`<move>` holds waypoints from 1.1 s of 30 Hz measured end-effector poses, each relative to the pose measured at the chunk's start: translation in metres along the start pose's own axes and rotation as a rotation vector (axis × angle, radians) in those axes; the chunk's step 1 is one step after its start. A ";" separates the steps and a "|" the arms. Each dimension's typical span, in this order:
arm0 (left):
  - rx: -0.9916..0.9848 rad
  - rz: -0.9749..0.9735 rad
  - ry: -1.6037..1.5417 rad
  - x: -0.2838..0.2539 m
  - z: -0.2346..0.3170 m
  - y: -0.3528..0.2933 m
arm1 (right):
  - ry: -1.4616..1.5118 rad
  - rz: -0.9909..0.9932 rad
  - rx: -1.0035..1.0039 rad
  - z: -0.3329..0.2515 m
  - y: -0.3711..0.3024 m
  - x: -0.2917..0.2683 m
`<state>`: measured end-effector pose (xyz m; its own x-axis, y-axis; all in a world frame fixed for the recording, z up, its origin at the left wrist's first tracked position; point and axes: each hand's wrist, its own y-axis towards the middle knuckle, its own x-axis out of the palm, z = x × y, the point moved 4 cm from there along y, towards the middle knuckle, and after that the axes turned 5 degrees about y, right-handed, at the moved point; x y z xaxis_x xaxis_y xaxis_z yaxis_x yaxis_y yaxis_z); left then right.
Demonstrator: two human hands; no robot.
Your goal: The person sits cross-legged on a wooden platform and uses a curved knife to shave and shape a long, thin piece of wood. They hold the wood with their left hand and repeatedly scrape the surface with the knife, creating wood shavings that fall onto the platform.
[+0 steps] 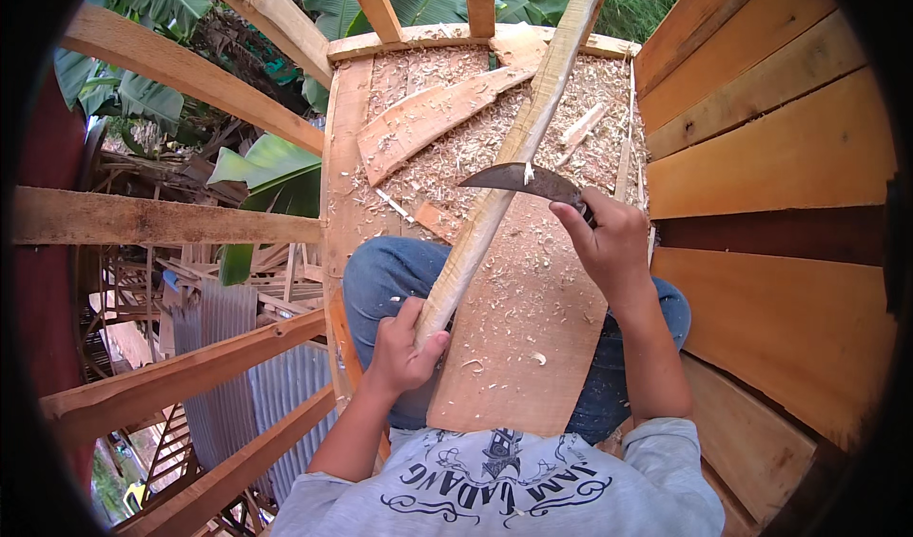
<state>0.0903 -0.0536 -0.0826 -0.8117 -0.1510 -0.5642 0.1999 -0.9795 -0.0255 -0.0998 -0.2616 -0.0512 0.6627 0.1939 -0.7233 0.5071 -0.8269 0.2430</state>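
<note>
My left hand [405, 349] is closed around the near end of a long, pale wooden strip [485, 215]. The strip slants up and away to the right, its far end by the railing. In my right hand [613, 242] is a knife with a dark, curved blade [526, 180], its handle mostly hidden by my fingers. The blade lies across the strip around the middle of its length, pointing left. A small pale curl of wood shows at the blade. Beneath the strip, a wide board [518, 347] rests between my legs.
Wood shavings [428, 80] cover much of the floor ahead. A flat, tapered plank [428, 123] lies there, with small offcuts [582, 126] nearby. Railing bars [171, 217] stand at the left, and a plank wall [761, 180] rises close on the right. Corrugated metal sheets [217, 347] show below.
</note>
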 end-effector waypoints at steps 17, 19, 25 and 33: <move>0.019 -0.022 0.074 0.000 -0.004 -0.002 | 0.211 0.031 -0.029 -0.013 0.011 -0.004; 0.051 0.023 0.047 0.000 0.000 -0.001 | 0.098 -0.128 -0.316 -0.043 -0.010 0.003; 0.040 0.018 0.069 0.004 0.001 -0.003 | 0.592 0.211 0.392 0.047 0.003 -0.019; 0.110 0.044 0.136 0.005 0.002 -0.001 | 0.353 0.052 0.201 0.012 -0.048 -0.017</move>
<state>0.0853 -0.0533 -0.0840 -0.7201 -0.1823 -0.6695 0.1667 -0.9821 0.0880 -0.1419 -0.2312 -0.0580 0.8509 0.2896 -0.4383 0.3734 -0.9203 0.1168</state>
